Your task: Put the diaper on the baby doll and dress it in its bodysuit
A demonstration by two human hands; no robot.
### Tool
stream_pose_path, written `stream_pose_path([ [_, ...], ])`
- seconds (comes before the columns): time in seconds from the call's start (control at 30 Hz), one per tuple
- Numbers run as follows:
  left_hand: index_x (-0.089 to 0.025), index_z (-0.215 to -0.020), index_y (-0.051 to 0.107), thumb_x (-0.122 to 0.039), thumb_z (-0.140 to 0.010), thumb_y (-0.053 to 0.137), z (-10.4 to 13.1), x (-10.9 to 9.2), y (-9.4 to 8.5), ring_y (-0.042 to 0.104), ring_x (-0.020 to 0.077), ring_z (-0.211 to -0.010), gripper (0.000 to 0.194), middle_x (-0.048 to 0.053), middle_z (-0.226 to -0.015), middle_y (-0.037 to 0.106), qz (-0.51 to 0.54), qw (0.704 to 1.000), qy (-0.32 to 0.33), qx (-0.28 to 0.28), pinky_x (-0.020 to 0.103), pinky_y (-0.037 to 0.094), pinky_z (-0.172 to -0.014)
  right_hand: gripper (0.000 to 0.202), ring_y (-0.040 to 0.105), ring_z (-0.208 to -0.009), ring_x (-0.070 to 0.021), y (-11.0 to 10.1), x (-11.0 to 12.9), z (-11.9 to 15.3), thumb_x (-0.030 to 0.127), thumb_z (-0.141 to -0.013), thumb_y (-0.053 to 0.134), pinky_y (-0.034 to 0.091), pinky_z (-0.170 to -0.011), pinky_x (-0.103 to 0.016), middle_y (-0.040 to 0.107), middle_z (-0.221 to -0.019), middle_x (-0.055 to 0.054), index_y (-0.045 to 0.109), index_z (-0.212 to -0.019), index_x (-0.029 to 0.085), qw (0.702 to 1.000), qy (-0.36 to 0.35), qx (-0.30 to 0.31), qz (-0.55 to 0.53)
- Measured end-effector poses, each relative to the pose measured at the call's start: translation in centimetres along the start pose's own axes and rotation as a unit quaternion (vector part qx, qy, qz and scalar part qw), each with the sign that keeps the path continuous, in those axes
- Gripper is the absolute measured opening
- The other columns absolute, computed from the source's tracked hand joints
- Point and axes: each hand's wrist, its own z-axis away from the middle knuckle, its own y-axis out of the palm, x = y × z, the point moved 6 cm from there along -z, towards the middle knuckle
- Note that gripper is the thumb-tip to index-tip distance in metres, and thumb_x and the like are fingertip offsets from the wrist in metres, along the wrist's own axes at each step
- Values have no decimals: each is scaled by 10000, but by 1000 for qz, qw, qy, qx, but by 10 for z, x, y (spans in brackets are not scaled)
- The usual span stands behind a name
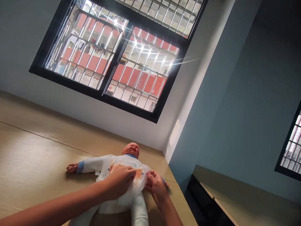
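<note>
A baby doll (133, 149) in white clothes with blue collar and cuffs lies on its back on a wooden table, head toward the wall. Over its belly and hips is a white diaper (119, 204) with orange printing at the waist. My left hand (118, 183) lies across the diaper's front, fingers curled and closed on the waist part near the orange patch. At the diaper's side edge, my right hand (156, 186) pinches the thin white material between thumb and fingers. The left hand covers part of the print, and the doll's right-side arm is mostly hidden.
The wooden table (35, 163) meets the wall under a black-framed barred window (103, 92). Its right edge runs down past the doll. Beyond a gap stands another wooden surface (240, 194), lower right. A second barred window (293, 150) shows at far right.
</note>
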Motion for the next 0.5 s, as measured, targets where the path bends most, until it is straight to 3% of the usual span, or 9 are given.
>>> stream_pose_path([
  [0.1, -199, -754, 597, -308, -899, 445, 5, 8, -6, 482, 191, -705, 236, 56, -762, 616, 24, 1000, -11, -5, 334, 374, -708, 494, 632, -589, -143, -31, -3, -1, 591, -625, 718, 475, -533, -233, 694, -813, -57, 571, -847, 175, 997, 4, -54, 51],
  [0.2, -196, -756, 580, -300, -872, 441, 7, 7, -8, 464, 183, -711, 209, 40, -762, 605, 28, 1000, -11, 1, 325, 364, -707, 386, 615, -579, -185, -36, -13, -4, 455, -552, 744, 427, -484, -246, 678, -716, -59, 624, -763, 156, 990, -5, -52, 128],
  [0.3, -193, -752, 557, -290, -859, 427, 6, 5, -6, 474, 194, -723, 194, 44, -780, 606, 18, 1000, -8, 8, 329, 356, -692, 205, 648, -757, -246, -26, -16, -3, 311, -581, 705, 494, -672, -316, 708, -765, -67, 687, -725, 167, 975, -48, -35, 215],
  [0.37, -193, -747, 540, -275, -856, 432, 6, 4, -5, 486, 203, -721, 175, 54, -779, 608, 8, 1000, -6, 7, 340, 347, -682, 110, 640, -875, -271, -20, -13, 0, 273, -645, 661, 475, -808, -350, 710, -827, -75, 700, -702, 188, 956, -73, -50, 280],
  [0.5, -204, -775, 572, -291, -878, 458, 7, 1, -6, 512, 224, -746, 176, 73, -815, 629, -6, 1000, 4, 12, 367, 357, -716, 93, 629, -920, -297, -18, -12, 3, 255, -729, 611, 435, -822, -381, 678, -882, -98, 685, -702, 206, 916, -69, -97, 383],
])
